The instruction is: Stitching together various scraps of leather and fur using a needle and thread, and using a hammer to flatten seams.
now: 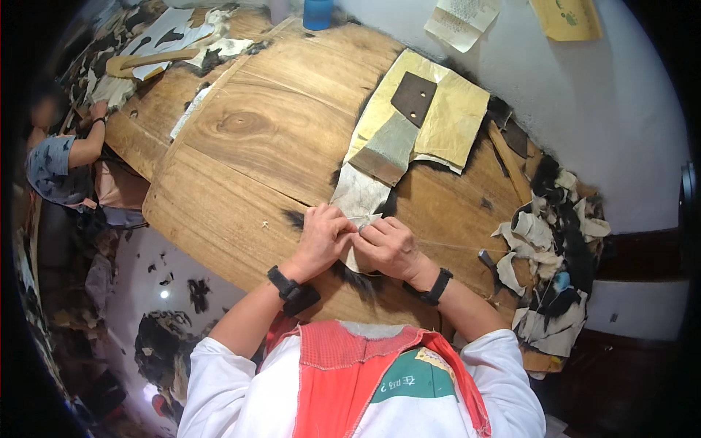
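Both hands are pinched close together at a pale hide strip (360, 186) with dark fur showing beneath its edges. My left hand (321, 242) grips the strip near a fold. My right hand (391, 248) is closed just beside it, with a ring-like silvery thing at its fingers and a fine thread running off rightward; whether it holds a needle is too small to tell. Above, yellow paper sheets (460, 124) lie on the fur-edged piece, with a dark brown template with two holes (412, 97) and a grey folded sheet (383, 153) over them.
The wooden table (255, 124) carries hide and fur scraps (544, 255) and a dark-handled tool (489, 263) at right. A co-worker's arm (84, 150) reaches onto the left end near white papers and a curved wooden piece (124, 67). A blue container (318, 14) stands at the back.
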Demonstrator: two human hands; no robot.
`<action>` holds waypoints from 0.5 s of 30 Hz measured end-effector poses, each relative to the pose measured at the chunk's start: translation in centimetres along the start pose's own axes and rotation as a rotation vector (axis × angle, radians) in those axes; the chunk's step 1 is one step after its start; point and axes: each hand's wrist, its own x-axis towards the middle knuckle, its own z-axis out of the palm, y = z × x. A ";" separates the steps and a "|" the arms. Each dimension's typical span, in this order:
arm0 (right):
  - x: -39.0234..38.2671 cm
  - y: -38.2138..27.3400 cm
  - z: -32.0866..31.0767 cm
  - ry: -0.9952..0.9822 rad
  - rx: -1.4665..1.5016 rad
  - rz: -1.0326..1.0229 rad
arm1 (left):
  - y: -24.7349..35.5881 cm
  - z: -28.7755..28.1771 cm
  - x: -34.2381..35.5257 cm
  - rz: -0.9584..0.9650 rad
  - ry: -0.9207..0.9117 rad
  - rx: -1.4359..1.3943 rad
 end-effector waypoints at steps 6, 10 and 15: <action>0.8 0.2 0.0 -0.002 0.052 -0.103 | -0.2 0.2 0.0 0.013 0.011 0.023; 0.7 -3.8 -2.9 -0.025 0.169 -0.136 | -0.3 0.0 -0.2 0.035 0.019 -0.025; -3.6 -9.1 -7.1 -0.086 1.008 0.516 | -1.0 0.5 -0.3 0.058 -0.004 -0.037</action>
